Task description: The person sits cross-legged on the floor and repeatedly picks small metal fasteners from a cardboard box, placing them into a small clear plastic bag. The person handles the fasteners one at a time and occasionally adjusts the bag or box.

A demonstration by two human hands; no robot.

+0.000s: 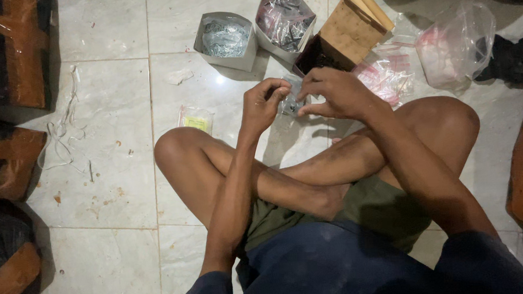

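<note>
Marble floor point(112, 174) beyond your grip holds two paper tubs point(226, 41); your left hand point(263, 106) and right hand point(337, 94) both pinch a small clear bag point(291, 104) between them. Loose pinch, I'd guess, and the contents could spill.

Two hands, the left hand point(265, 104) and right hand point(337, 94), pinch one small clear bag point(290, 104). Beyond that bag stand two paper boxes point(226, 41) of small parts, one cardboard box point(341, 39), and two wooden sticks point(363, 1).
</note>
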